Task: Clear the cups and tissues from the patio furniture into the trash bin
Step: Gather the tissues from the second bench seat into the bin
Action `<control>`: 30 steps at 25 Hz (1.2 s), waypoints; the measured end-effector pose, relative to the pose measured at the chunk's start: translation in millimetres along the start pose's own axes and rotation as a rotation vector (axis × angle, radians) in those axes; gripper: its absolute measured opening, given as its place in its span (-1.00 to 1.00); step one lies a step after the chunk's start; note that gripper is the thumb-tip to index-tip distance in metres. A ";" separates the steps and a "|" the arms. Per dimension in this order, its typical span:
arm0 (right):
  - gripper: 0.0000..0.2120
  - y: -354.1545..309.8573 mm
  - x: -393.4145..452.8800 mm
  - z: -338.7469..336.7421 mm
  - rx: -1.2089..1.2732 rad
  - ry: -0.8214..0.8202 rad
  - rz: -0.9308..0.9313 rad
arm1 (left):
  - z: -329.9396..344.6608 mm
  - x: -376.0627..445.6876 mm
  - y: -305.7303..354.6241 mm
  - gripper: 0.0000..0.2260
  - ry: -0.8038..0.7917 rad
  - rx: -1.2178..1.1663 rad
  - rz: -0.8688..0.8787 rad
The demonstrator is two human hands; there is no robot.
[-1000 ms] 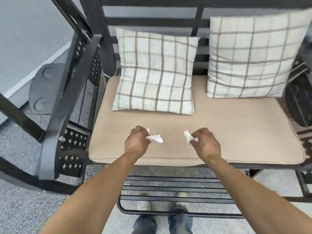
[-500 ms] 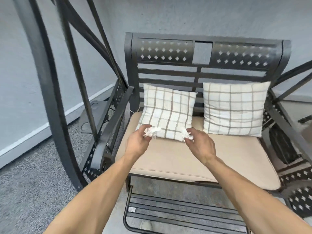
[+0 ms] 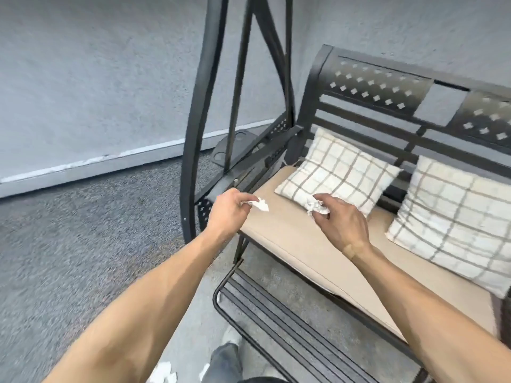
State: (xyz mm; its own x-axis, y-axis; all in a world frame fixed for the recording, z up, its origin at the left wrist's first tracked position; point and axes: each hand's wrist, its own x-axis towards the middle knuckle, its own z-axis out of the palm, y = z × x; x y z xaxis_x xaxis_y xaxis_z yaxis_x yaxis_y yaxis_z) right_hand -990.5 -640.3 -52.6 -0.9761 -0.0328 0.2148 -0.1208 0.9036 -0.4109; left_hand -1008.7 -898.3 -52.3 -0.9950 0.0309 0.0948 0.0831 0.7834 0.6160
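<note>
The left hand [image 3: 228, 210] pinches 1 crumpled tissue [image 3: 260, 204], and the right hand [image 3: 341, 221] grasps a second tissue [image 3: 315, 207]. Both are lifted above the near left part of the seat cushion [image 3: 290, 244], probably ready for carrying away. No trash bin is visible.

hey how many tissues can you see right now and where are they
2. One crumpled tissue is pinched in the left hand; the other tissue is held in the right hand, both above the tan seat cushion. More may lie out of view.
</note>
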 end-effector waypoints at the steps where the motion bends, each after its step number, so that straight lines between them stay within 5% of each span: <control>1: -0.68 -12.9 0.7 7.0 0.020 -0.022 -0.044 | -12.3 -15.1 -10.3 -0.75 0.027 0.002 -0.043; 16: -0.74 -302.8 -106.0 102.5 0.199 -0.342 -0.845 | -181.3 -342.9 -150.1 -0.75 0.628 0.057 -0.698; 30: -0.74 -532.3 -513.3 75.8 0.382 -0.511 -1.505 | -235.1 -836.5 -109.6 -0.74 1.186 0.105 -1.054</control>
State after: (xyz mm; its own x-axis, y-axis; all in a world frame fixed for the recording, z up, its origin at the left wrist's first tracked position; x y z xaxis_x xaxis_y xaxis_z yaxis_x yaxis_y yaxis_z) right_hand -438.9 -1136.8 -11.3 0.1105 -0.9358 0.3347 -0.9235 -0.2211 -0.3134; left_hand -172.5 -1156.1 -15.3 0.0077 -0.9710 0.2388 -0.6397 0.1788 0.7476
